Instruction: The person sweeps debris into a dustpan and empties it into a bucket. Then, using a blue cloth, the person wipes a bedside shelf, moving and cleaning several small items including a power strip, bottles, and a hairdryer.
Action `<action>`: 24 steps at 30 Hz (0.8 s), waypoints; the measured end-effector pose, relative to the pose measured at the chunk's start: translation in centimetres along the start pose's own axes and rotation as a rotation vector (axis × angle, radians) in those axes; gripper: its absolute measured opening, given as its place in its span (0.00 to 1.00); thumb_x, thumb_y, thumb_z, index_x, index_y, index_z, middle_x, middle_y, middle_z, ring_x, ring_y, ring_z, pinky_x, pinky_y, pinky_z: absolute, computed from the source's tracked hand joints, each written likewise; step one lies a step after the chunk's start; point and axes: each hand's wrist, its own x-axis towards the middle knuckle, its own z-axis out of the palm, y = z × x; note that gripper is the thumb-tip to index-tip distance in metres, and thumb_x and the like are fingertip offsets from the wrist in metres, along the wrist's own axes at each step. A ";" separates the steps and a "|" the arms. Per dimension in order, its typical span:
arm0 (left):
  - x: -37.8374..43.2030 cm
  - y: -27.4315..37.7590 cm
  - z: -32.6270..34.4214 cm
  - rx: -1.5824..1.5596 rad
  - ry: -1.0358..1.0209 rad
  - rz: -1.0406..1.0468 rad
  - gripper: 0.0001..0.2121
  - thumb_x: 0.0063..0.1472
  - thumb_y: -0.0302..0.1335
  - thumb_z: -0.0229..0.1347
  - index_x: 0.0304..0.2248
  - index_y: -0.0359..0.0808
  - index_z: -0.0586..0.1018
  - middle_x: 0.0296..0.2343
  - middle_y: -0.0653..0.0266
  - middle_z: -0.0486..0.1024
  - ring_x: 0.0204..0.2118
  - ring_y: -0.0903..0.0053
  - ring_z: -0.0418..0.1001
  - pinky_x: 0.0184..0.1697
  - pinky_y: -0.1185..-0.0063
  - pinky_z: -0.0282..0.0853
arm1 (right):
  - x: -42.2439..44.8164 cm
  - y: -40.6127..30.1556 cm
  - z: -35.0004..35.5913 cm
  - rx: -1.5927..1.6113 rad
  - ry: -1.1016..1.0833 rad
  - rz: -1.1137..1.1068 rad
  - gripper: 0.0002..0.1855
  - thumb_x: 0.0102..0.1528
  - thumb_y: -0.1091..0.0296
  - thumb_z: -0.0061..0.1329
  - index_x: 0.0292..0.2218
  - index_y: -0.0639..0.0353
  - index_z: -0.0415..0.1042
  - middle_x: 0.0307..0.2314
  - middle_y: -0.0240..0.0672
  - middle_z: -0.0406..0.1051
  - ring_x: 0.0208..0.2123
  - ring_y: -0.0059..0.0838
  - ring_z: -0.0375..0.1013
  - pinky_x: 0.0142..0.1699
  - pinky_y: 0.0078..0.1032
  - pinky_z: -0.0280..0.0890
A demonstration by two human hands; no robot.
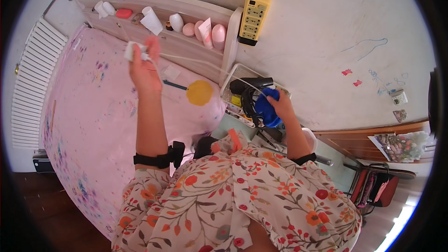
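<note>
My left hand (146, 73) is raised over the bed near the headboard, its fingers around a small white power adapter (130, 51). From there a thin white cable (206, 62) runs across to my right hand (282, 105). My right hand grips a bunched blue cloth (266, 110), and the cable's far end meets it there. Beneath the cloth stands a white storage basket (226, 89) holding a black hair dryer (250, 84) and coiled black cord (247, 103). The cloth hides part of the basket's contents.
Several bottles and tubes, one a pink bottle (218, 34), line the headboard shelf (168, 38). A yellow power strip (254, 19) hangs on the wall. On the pink bedsheet (105, 119) lies a yellow round-headed fan or swatter (199, 92). A chair (385, 192) stands at right.
</note>
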 end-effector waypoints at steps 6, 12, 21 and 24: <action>-4.1 -6.1 3.3 0.137 -0.355 -0.216 0.18 0.69 0.38 0.43 0.50 0.34 0.63 0.48 0.45 0.70 0.50 0.60 0.71 0.56 0.68 0.65 | 0.9 -4.1 -3.4 0.748 0.477 0.175 0.16 0.58 0.58 0.51 0.34 0.65 0.75 0.23 0.30 0.73 0.24 0.17 0.69 0.31 0.18 0.65; -6.5 -11.8 6.5 0.102 -0.583 -0.454 0.21 0.69 0.41 0.42 0.54 0.36 0.60 0.51 0.52 0.68 0.52 0.65 0.70 0.55 0.72 0.65 | 0.2 -10.0 -4.5 0.864 0.239 0.070 0.08 0.55 0.70 0.54 0.35 0.65 0.74 0.29 0.33 0.75 0.27 0.19 0.72 0.35 0.17 0.67; -5.3 -15.5 9.5 0.250 -0.830 -0.694 0.27 0.69 0.47 0.39 0.58 0.36 0.61 0.52 0.64 0.66 0.52 0.77 0.65 0.55 0.78 0.61 | 3.2 -16.0 1.0 0.726 0.066 -0.006 0.15 0.55 0.65 0.56 0.41 0.65 0.74 0.27 0.26 0.72 0.27 0.14 0.67 0.33 0.17 0.64; -4.0 -16.2 9.1 0.316 -0.833 -0.831 0.26 0.68 0.47 0.42 0.56 0.36 0.62 0.44 0.65 0.68 0.43 0.80 0.68 0.47 0.81 0.65 | 5.3 -16.7 0.2 0.512 0.251 -0.094 0.12 0.55 0.67 0.55 0.36 0.67 0.74 0.22 0.31 0.73 0.24 0.17 0.70 0.31 0.20 0.66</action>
